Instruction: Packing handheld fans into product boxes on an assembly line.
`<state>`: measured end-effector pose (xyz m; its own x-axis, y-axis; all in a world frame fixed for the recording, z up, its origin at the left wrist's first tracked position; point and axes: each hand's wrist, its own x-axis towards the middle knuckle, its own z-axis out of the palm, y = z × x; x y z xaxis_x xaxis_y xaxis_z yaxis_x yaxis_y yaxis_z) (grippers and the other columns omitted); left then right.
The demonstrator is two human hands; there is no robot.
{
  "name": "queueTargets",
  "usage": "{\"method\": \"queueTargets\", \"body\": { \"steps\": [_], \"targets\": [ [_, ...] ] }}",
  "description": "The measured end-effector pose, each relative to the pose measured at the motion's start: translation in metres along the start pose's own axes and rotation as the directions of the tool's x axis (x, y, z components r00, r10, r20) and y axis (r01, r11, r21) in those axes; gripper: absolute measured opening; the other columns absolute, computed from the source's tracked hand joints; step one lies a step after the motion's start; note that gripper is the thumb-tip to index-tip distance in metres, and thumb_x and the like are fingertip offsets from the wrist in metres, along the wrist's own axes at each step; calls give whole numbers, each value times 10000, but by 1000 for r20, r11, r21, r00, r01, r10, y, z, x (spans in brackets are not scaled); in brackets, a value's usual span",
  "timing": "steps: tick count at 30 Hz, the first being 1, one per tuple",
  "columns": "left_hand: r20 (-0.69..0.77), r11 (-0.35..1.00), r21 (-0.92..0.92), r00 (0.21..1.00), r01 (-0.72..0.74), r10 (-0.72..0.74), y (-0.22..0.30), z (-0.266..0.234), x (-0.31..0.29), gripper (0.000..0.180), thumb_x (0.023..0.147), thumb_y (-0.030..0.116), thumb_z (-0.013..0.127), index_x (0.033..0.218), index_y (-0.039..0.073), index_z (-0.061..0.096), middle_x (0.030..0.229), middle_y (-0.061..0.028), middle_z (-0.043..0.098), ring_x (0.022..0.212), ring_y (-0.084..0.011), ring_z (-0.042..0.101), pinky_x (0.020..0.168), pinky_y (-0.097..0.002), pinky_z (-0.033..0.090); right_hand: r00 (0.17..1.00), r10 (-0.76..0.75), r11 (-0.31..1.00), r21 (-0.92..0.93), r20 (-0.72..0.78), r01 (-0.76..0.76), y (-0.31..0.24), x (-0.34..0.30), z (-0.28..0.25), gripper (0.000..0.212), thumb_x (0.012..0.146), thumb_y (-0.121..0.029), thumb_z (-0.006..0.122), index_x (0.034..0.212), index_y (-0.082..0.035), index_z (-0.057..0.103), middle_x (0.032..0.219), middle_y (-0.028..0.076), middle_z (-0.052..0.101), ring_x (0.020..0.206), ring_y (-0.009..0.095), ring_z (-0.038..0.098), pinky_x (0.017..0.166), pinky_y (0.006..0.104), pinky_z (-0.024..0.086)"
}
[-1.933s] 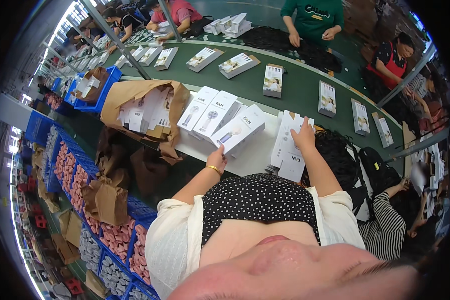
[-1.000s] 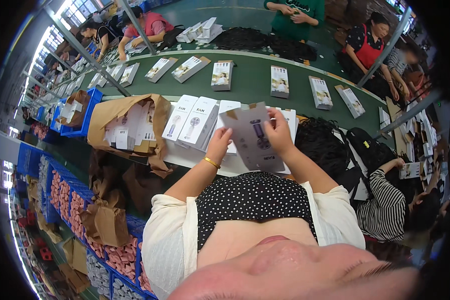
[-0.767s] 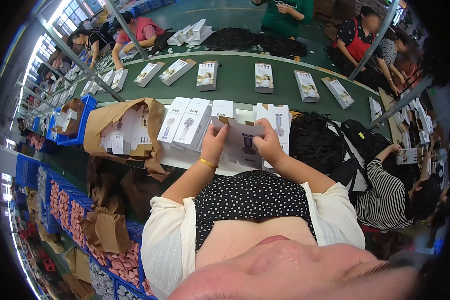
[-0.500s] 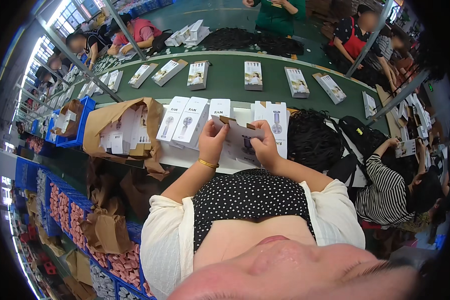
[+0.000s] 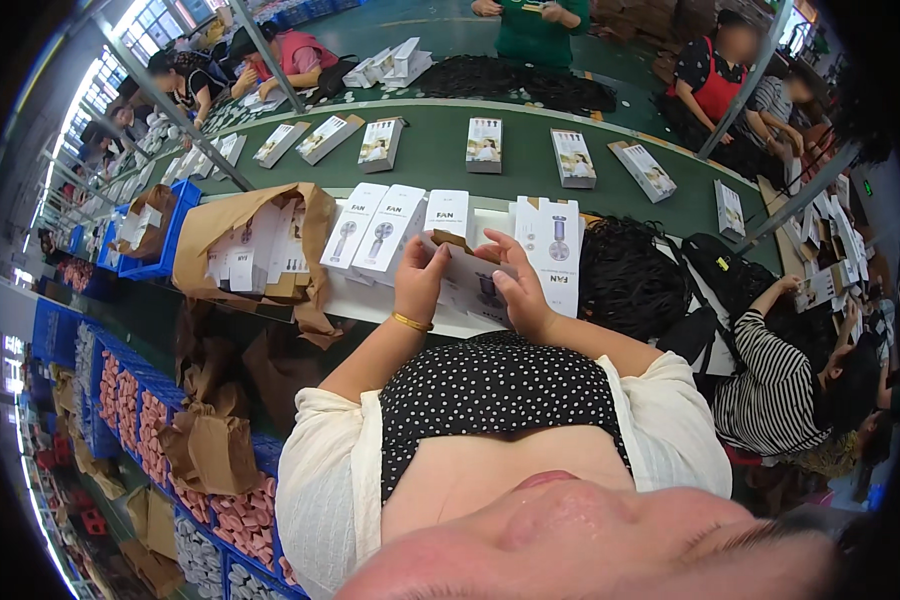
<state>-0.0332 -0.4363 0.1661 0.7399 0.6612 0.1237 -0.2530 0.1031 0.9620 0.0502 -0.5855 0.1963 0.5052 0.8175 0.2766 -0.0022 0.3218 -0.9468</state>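
A white fan carton (image 5: 467,283) with a printed fan picture is held tilted in front of my chest. Brown cardboard inside its flaps shows at the upper end. My left hand (image 5: 420,283) is closed round the carton's left side, thumb near the top. On the opposite side, my right hand (image 5: 523,290) has its thumb against the face and its fingers raised and curved by the upper flap. Upright white cartons (image 5: 388,235) stand just beyond my left hand, and another carton (image 5: 550,250) lies beyond my right.
Several cartons (image 5: 485,146) lie spaced along the green conveyor belt (image 5: 430,150). To the left are a brown paper bag of cartons (image 5: 195,235) and a blue crate (image 5: 175,225). A heap of black straps (image 5: 625,280) lies to the right. Metal posts rise along the belt; other people work around it.
The fingers of my right hand have lifted and spread near the carton's upper flap. My left hand keeps its hold. Cartons on the belt have shifted left.
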Motion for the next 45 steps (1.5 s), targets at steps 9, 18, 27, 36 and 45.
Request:
{"method": "queueTargets", "body": {
  "steps": [9, 18, 27, 36, 45],
  "targets": [
    [103, 990, 92, 990, -103, 93, 9, -7, -25, 406, 933, 206, 412, 1296, 30, 366, 1217, -76, 459, 1004, -97, 456, 884, -238, 354, 998, -42, 998, -44, -50, 40, 11, 9, 7, 530, 803, -221, 403, 1285, -25, 300, 1272, 135, 345, 1157, 210, 359, 1002, 316, 250],
    [255, 892, 172, 893, -419, 371, -3, -12, -44, 694, 807, 157, 608, 1341, 66, 175, 1296, -171, 346, 1035, -217, 476, 885, -332, 380, 963, 166, 974, 187, -214, -126, 15, 15, 20, 403, 806, -33, 416, 1207, -67, 397, 1134, 95, 446, 1038, 170, 436, 929, 273, 337],
    [376, 587, 583, 827, -561, 418, 17, -32, -37, 504, 674, 144, 729, 1079, 45, 447, 1172, -232, 462, 1056, -385, 482, 901, -399, 392, 913, 323, 753, 516, 250, -408, 9, 37, -9, 382, 877, -97, 446, 1255, -41, 442, 1208, 86, 484, 1113, 143, 434, 975, 286, 320],
    [435, 667, 442, 794, -599, 425, 6, -30, -18, 447, 676, 134, 738, 1010, 54, 451, 1221, -238, 439, 1132, -361, 455, 908, -394, 396, 815, 390, 921, -186, 429, -343, -6, 58, -32, 326, 774, -63, 614, 1097, -25, 597, 1214, 74, 525, 1026, 127, 513, 877, 268, 424],
    [395, 644, 490, 808, -588, 437, 4, -37, -11, 471, 646, 136, 758, 988, 63, 442, 1194, -220, 466, 1095, -341, 483, 889, -388, 407, 876, 404, 914, -161, 262, -374, 2, 68, -13, 409, 761, -30, 610, 1165, -49, 555, 1073, 110, 589, 888, 112, 565, 770, 229, 465]
  ]
}}
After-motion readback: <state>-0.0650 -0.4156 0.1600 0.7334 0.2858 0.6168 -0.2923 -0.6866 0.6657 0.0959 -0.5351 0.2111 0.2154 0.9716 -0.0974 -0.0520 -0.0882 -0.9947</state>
